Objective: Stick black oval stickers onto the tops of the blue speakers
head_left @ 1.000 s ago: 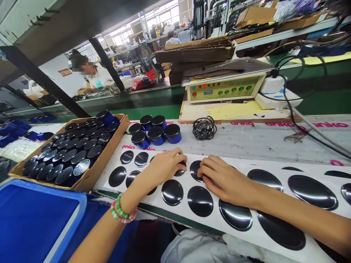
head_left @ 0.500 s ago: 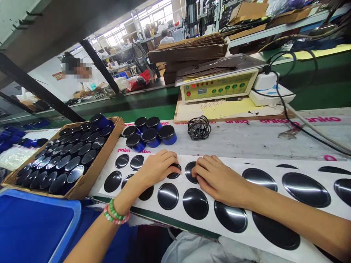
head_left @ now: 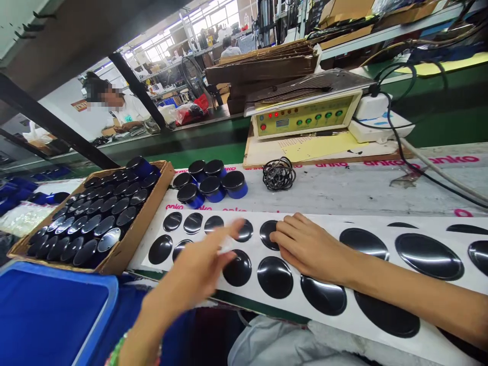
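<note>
Black discs (head_left: 275, 277) lie in rows on a long white sheet (head_left: 254, 251), which runs along the near side of the workbench (head_left: 331, 190) and beneath both hands. The left hand (head_left: 190, 269), blurred, is over the left part of the sheet, with index finger and thumb apart; a pale, indistinct patch shows between them, and whether they pinch it cannot be told. Beaded bracelets (head_left: 117, 352) circle the left wrist. The right hand (head_left: 301, 244) rests over the sheet with fingers curled and pressed together, their tips at the right edge of an upper-row disc (head_left: 266, 235); whether they grip that disc cannot be told.

Beyond the left end of the sheet, six blue containers (head_left: 237, 190) with black tops stand in a close group, between a cardboard box (head_left: 118, 260) and a coil of black cable (head_left: 279, 174). The cardboard box is filled with rows of similar pieces, one tilted above the others at the far corner. Nearer, at lower left, is a blue tray (head_left: 49, 315). Behind the cable coil, a control box (head_left: 308, 119) with green buttons and lit red lights sits on a board (head_left: 263, 151). Across the bench, at upper left, is another person (head_left: 133, 108).
</note>
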Demonstrator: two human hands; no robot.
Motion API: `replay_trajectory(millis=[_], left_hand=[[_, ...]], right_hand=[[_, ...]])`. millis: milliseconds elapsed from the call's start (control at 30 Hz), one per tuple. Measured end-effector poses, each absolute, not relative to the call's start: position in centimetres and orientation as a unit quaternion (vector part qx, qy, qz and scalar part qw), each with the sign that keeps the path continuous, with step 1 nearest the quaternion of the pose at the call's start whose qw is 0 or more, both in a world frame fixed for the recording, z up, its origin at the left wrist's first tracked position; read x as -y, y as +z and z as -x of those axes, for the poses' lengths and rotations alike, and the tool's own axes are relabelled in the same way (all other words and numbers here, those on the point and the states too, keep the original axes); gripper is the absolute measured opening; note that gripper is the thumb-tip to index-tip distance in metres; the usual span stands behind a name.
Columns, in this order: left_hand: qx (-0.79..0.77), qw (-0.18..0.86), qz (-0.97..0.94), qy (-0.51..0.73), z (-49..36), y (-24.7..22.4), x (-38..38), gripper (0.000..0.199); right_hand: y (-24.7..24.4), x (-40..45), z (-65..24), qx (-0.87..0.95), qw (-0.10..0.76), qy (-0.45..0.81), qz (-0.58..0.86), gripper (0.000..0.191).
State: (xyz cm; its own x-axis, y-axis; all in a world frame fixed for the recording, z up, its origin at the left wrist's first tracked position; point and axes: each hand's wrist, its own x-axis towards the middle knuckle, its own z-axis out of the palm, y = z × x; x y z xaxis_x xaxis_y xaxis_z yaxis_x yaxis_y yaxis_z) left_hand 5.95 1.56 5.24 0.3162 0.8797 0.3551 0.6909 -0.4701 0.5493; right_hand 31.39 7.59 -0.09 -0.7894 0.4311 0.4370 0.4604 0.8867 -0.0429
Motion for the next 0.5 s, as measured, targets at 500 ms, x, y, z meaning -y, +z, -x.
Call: replay_trajectory(millis=[500], left_hand=[[-0.412,-0.027,-0.907,0.086,-7.5,2.4,-2.2,0.041]], right_hand=[[-0.5,-2.7,-34.2,0.943,0.150,0.101,0.279,0.036]])
